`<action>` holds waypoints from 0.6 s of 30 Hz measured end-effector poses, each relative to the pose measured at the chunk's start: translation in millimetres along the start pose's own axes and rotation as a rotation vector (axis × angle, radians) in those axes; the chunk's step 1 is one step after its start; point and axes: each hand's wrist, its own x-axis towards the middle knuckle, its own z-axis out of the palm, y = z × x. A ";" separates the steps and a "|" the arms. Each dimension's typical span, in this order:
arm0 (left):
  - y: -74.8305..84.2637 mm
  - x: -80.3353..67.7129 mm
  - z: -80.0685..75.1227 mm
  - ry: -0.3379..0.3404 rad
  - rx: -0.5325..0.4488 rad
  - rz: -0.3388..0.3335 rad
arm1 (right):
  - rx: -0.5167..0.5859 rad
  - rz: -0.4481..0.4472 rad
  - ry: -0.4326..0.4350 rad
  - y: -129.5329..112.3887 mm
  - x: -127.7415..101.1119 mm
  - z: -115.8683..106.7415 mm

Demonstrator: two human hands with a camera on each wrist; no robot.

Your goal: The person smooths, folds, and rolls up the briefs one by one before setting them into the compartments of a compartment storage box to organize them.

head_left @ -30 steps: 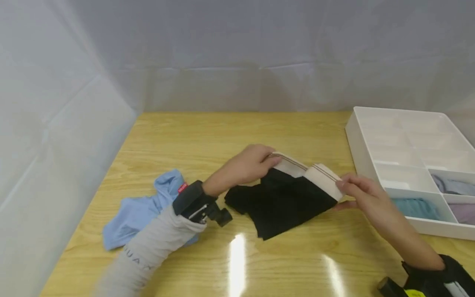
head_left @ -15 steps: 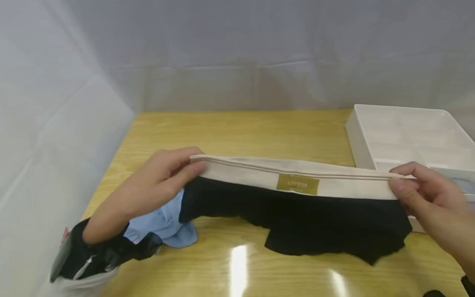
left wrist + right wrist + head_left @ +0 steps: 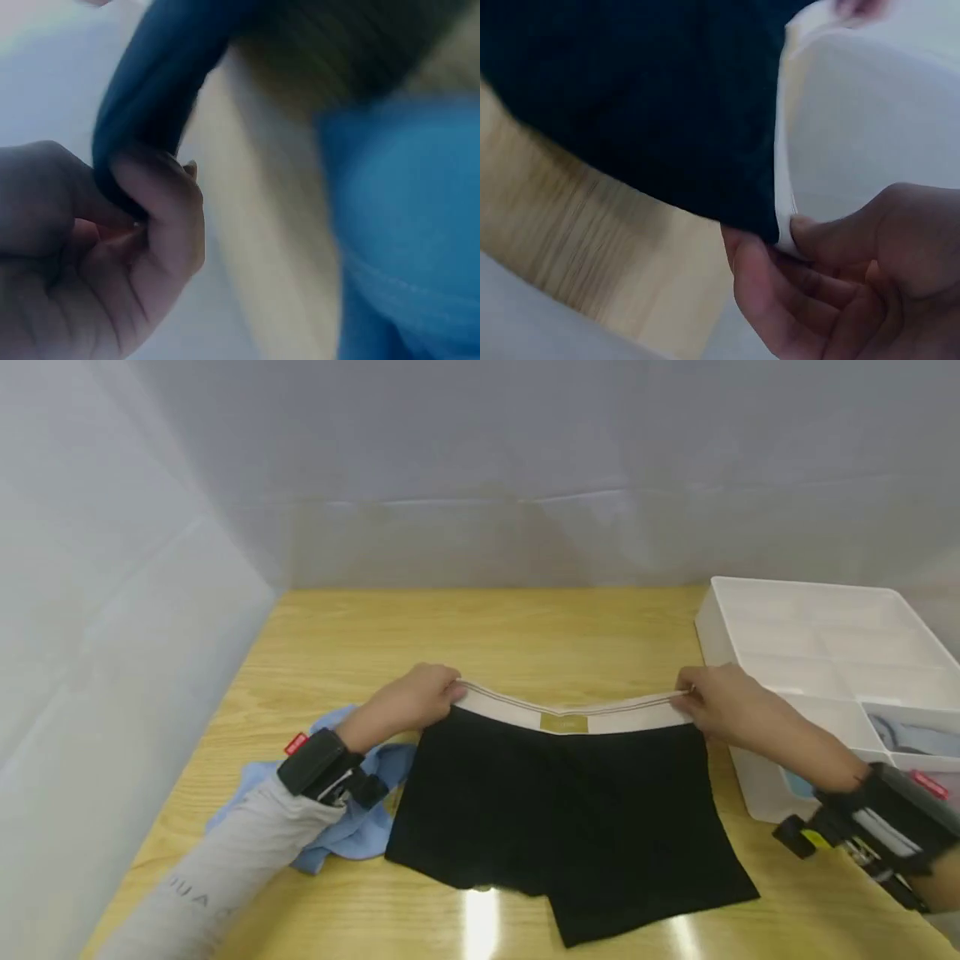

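Note:
Black boxer briefs (image 3: 555, 818) with a cream waistband (image 3: 570, 717) lie spread flat on the wooden table (image 3: 487, 627), waistband at the far side. My left hand (image 3: 420, 697) pinches the waistband's left end, and my right hand (image 3: 712, 697) pinches its right end. In the left wrist view my left hand (image 3: 127, 217) curls round the dark fabric (image 3: 150, 97). My right hand (image 3: 810, 247), in the right wrist view, grips the cream edge (image 3: 784, 217) beside the black cloth (image 3: 630, 97).
A light blue garment (image 3: 352, 827) lies crumpled under my left forearm. A white divided tray (image 3: 825, 635) stands at the right, with folded pieces in its near compartments. White sheeting closes in the left side and the back.
The briefs went from a bunched heap to being stretched in the air by the waistband, and now lie flat on the table. Both hands moved apart, then lowered.

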 end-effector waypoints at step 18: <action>7.8 50.1 31.7 0.232 0.422 -0.063 | -0.281 0.012 0.059 15.0 62.1 15.7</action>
